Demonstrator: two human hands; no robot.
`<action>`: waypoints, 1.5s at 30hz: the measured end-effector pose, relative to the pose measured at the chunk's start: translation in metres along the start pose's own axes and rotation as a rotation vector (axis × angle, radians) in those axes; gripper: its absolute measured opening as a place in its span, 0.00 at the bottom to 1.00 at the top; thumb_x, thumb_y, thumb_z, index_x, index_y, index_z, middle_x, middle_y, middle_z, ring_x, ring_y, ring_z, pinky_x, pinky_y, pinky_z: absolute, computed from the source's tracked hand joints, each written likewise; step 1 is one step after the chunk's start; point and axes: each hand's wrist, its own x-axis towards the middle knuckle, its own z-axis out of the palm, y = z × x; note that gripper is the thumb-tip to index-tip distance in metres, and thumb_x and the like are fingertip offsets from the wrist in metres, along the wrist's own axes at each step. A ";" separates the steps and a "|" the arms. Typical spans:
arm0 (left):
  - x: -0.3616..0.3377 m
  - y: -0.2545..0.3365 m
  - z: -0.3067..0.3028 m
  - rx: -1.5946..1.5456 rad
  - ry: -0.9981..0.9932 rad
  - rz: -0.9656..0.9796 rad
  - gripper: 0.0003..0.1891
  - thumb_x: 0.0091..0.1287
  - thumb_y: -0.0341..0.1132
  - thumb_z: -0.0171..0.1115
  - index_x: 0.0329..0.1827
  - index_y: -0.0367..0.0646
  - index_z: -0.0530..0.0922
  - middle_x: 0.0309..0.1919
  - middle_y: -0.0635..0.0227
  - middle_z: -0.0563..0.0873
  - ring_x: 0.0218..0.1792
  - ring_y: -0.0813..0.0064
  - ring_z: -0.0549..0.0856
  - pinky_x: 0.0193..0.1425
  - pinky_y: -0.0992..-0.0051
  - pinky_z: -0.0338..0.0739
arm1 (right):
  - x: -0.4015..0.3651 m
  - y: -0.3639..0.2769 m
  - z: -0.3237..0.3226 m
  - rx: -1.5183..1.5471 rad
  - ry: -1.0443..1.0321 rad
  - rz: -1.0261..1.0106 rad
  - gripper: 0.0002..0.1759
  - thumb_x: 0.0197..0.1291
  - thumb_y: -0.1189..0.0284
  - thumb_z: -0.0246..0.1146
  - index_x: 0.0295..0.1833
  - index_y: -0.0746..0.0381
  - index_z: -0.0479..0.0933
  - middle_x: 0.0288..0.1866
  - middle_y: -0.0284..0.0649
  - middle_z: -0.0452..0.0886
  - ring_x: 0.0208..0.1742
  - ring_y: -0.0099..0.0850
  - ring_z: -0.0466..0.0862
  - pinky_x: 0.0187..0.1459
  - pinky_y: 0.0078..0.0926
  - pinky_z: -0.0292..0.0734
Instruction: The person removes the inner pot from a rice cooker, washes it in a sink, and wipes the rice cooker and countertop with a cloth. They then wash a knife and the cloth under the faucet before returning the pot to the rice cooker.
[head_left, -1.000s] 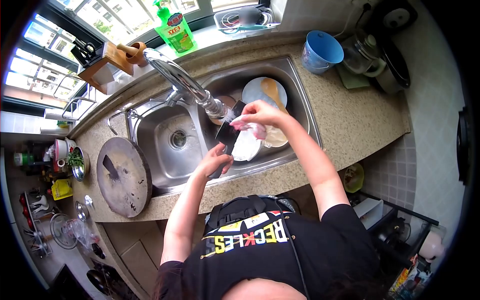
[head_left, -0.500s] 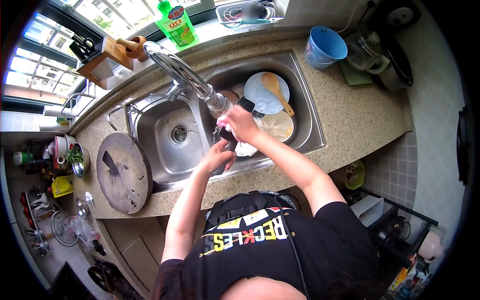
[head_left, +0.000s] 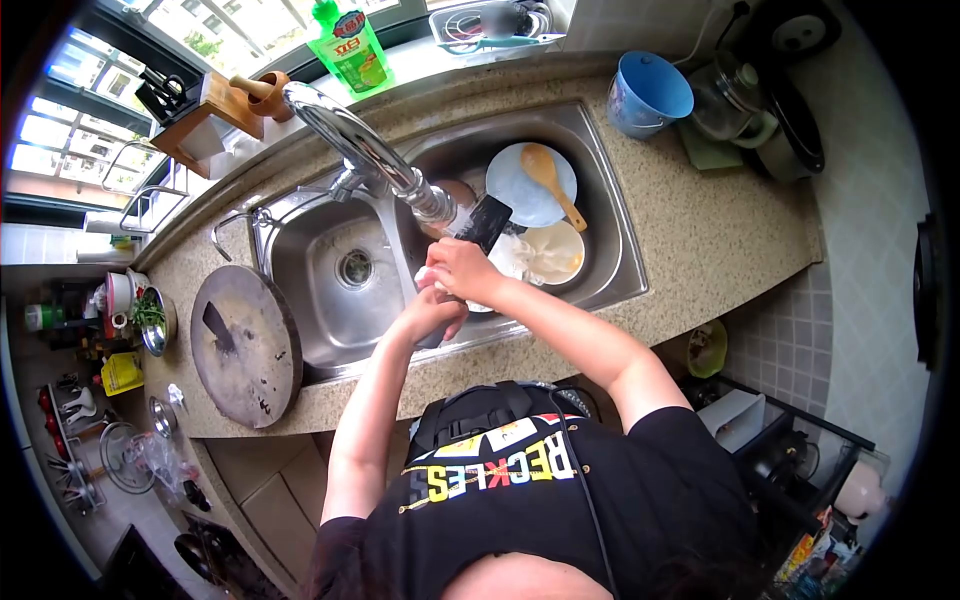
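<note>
My left hand (head_left: pixel 436 314) is closed round the handle of a black knife (head_left: pixel 487 222), whose wide blade points up and right under the faucet (head_left: pixel 428 200). My right hand (head_left: pixel 466 270) is closed on a whitish cloth, mostly hidden in its fingers, against the knife near its handle. Both hands are close together over the right sink basin. To their right in that basin lie a white plate (head_left: pixel 508 196) with a wooden spoon (head_left: pixel 541 167) on it and a pale bowl (head_left: pixel 566 240) holding something white.
The left basin (head_left: pixel 320 300) is beside my hands. A round cutting board (head_left: pixel 245 360) rests on the counter at left. Behind are a green soap bottle (head_left: pixel 350 55) and a wooden knife block (head_left: pixel 215 120). A blue bucket (head_left: pixel 650 95) stands at right.
My right hand has slid down and left along the knife, close to my left hand. More of the blade now shows.
</note>
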 end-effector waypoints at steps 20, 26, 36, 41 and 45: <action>0.001 0.000 0.005 -0.082 0.053 0.016 0.15 0.55 0.24 0.57 0.43 0.36 0.65 0.21 0.64 0.77 0.15 0.77 0.75 0.19 0.78 0.69 | -0.016 0.015 -0.015 0.167 -0.090 0.107 0.10 0.46 0.75 0.66 0.37 0.63 0.80 0.36 0.46 0.78 0.42 0.45 0.79 0.45 0.37 0.74; -0.002 0.011 0.012 -0.089 0.066 0.041 0.13 0.54 0.24 0.57 0.41 0.37 0.67 0.17 0.68 0.74 0.12 0.78 0.73 0.16 0.79 0.66 | -0.011 0.015 -0.010 -0.053 0.002 -0.042 0.08 0.48 0.77 0.63 0.37 0.61 0.80 0.36 0.46 0.77 0.43 0.45 0.78 0.46 0.39 0.73; 0.000 0.010 0.008 -0.049 0.014 0.012 0.10 0.54 0.25 0.56 0.38 0.37 0.68 0.16 0.68 0.74 0.13 0.79 0.73 0.17 0.79 0.66 | -0.009 0.016 -0.010 -0.001 -0.135 -0.008 0.07 0.50 0.76 0.62 0.36 0.58 0.81 0.35 0.43 0.76 0.45 0.43 0.77 0.47 0.37 0.73; 0.002 0.013 0.002 -0.020 0.035 -0.003 0.06 0.54 0.28 0.56 0.33 0.37 0.70 0.14 0.68 0.73 0.13 0.79 0.73 0.17 0.80 0.66 | -0.006 0.015 -0.010 0.009 -0.086 -0.009 0.05 0.50 0.76 0.63 0.34 0.61 0.81 0.35 0.44 0.76 0.43 0.44 0.77 0.46 0.38 0.73; -0.003 0.011 0.002 -0.004 0.027 -0.044 0.10 0.54 0.27 0.58 0.38 0.37 0.69 0.16 0.68 0.74 0.13 0.79 0.73 0.17 0.80 0.66 | 0.000 0.016 -0.023 0.258 -0.280 0.170 0.07 0.52 0.74 0.63 0.38 0.63 0.81 0.33 0.40 0.78 0.36 0.34 0.79 0.37 0.31 0.73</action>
